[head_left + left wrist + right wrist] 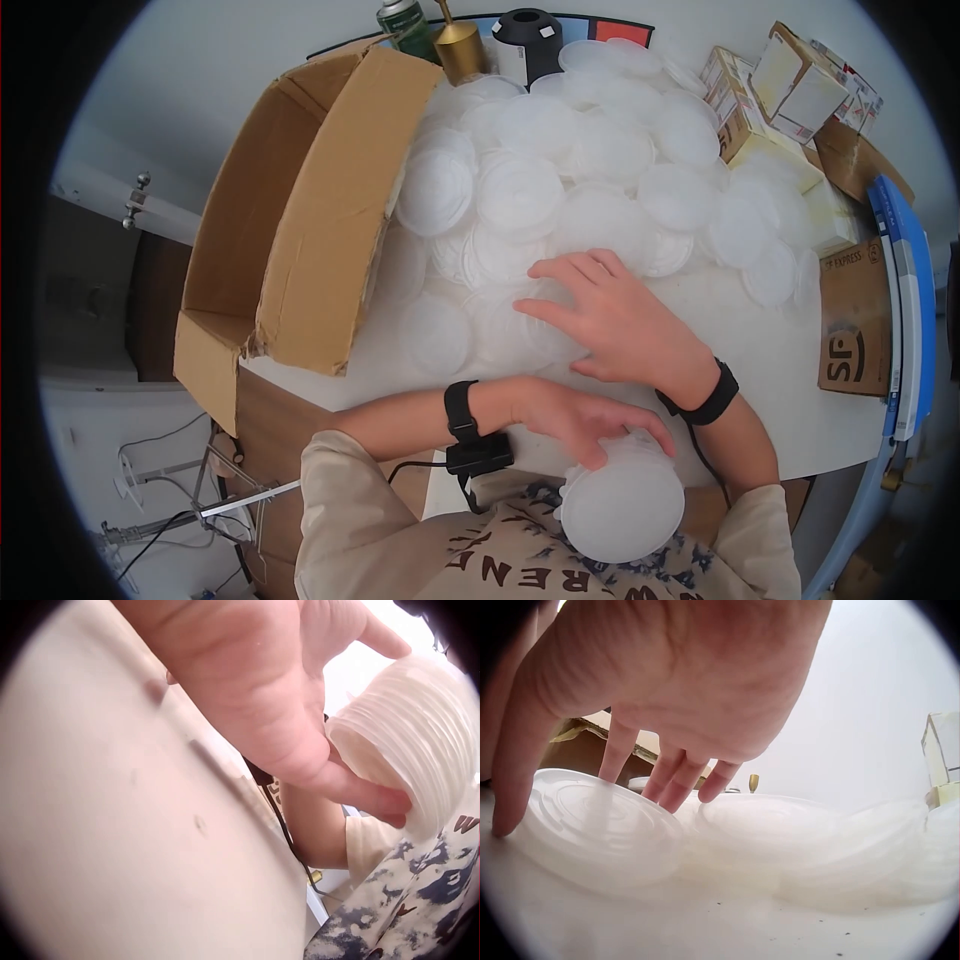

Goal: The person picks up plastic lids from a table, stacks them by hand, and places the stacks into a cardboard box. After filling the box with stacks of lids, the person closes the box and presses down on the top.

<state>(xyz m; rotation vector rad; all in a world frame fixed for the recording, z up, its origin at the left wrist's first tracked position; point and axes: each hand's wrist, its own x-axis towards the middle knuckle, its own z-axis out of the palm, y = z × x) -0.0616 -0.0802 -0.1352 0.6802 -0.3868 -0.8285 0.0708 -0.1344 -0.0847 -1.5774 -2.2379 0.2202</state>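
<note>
A stack of round translucent plastic lids [622, 505] is gripped in my left hand [570, 415], close in front of the shirt. In the left wrist view, fingers curl around the end of the stack [420, 742], whose rims show as ridges. My right hand [630, 318] reaches over the near side of a big heap of loose lids [520, 195] on the white table. Its fingers are spread. The right wrist view shows a tilted lid [604, 821] under the palm, thumb beside its left edge and fingertips near its far edge.
An open cardboard box [325, 215] lies tilted at the heap's left. Behind stand a green can [408, 28], a gold-coloured object [460, 50] and a black cylinder [528, 45]. Small boxes [795, 85], a brown carton [855, 320] and blue folders [905, 300] line the right.
</note>
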